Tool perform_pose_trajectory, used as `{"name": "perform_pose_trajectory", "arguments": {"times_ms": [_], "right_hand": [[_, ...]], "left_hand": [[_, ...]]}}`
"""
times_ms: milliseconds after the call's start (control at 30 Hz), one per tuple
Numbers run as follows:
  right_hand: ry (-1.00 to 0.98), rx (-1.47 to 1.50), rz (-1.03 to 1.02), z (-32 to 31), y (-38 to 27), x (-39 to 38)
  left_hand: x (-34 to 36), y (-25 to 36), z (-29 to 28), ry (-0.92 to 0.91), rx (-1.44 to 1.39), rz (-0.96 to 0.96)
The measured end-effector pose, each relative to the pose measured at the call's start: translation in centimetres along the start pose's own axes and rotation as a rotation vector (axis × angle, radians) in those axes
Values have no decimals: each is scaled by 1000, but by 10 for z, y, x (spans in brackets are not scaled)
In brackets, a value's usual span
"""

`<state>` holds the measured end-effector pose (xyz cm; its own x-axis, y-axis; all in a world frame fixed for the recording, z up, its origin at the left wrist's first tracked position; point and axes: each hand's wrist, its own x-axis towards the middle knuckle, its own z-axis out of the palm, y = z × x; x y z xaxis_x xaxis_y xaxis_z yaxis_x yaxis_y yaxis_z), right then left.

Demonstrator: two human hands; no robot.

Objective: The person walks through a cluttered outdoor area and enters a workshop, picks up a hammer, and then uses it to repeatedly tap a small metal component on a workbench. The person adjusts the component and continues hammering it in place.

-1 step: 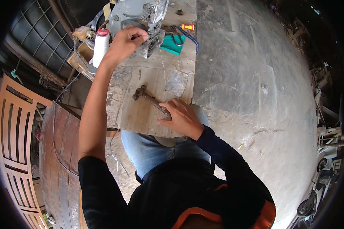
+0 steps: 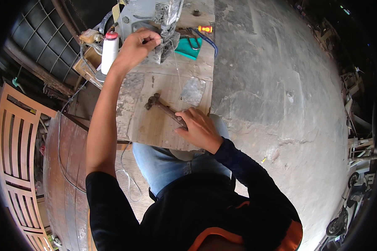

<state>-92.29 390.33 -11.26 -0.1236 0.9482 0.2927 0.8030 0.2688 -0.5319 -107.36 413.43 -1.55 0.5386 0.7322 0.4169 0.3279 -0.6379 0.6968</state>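
Note:
My left hand (image 2: 139, 45) is raised at the needle end of a grey sewing machine (image 2: 141, 12). Its thumb and forefinger are pinched together on what looks like a thin pale thread. From beside the fingertips, the thread (image 2: 177, 67) hangs slackly toward the wooden tabletop (image 2: 155, 125). My right hand (image 2: 200, 129) rests at the table's near edge, its fingers closed around the handle end of a rusty hammer (image 2: 166, 109). The hammer lies slanted, its head pointing far left. A worn grey metal plate (image 2: 193, 91) sits just beyond my right hand.
A white thread cone (image 2: 109, 54) with a red top stands left of the machine. Right of it lie a green cloth-like piece (image 2: 189, 49), a screwdriver with a yellow-red handle (image 2: 205, 29) and a dark blue cord. A slatted wooden panel (image 2: 14, 125) leans at far left; concrete floor (image 2: 276, 104) spreads right.
My right thumb has shifted slightly in toward the hammer handle. My left hand stays at the needle end of the machine.

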Motion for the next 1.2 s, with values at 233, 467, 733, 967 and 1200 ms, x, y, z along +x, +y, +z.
{"name": "perform_pose_trajectory", "arguments": {"times_ms": [233,467,733,967,1200], "right_hand": [[-155,206,67,-17,33,9],[129,333,139,-113,32,29],[528,-187,-281,-112,36,80],[556,-262,-316,-100,42,85],[228,408,-50,-93,38,67]], "left_hand": [[-1,-4,2,36,1,31],[-1,0,1,-14,-28,-7],[-1,-3,-2,-17,-55,-22],[-3,3,1,7,-123,-29],[-3,-4,2,34,-97,44]]}}
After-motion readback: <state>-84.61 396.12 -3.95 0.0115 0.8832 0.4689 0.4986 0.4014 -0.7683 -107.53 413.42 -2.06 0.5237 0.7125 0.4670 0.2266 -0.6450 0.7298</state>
